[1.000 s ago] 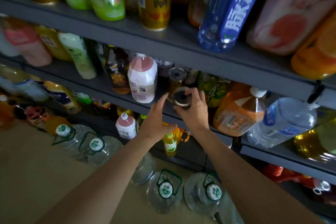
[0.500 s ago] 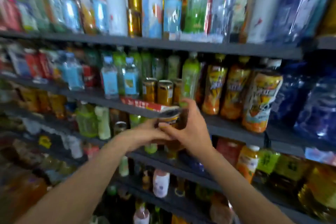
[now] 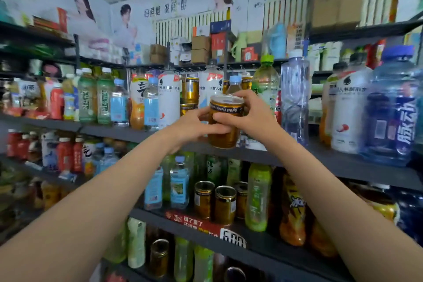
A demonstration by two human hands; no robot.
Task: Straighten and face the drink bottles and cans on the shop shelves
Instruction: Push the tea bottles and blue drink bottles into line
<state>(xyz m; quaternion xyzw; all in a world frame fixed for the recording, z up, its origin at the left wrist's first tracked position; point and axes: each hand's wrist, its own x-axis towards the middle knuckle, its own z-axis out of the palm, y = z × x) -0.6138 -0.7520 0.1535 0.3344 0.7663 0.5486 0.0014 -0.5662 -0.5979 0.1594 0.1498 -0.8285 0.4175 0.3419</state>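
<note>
A corner of a small shop is seen, with dark grey shelves [image 3: 343,162] crowded with drinks and pale posters of people along the wall above. Compared with half a second ago, the view has been raised: the upper shelf and the wall posters are now taken in, and the gold can [image 3: 225,121], then held at the level of the shelf with the red price strip [image 3: 201,224], is now held one shelf higher, in front of that shelf's front edge, upright and slightly tilted, with its lid towards the camera. A second ago the same kind of can was being gripped on a much lower shelf.

The can is gripped from both sides. The left hand [image 3: 194,126] is curled round its left side, thumb laid across the front. The right hand [image 3: 249,114] is wrapped round the rim and right side, fingers bent over the top edge and thumb pressed on the front beside the left thumb.

Three similar gold cans [image 3: 225,204] are counted on the shelf below, just above the red price strip. On the upper shelf two white bottles [image 3: 169,98] are counted behind the hands, and a large blue water jug [image 3: 393,107] stands at the right
</note>
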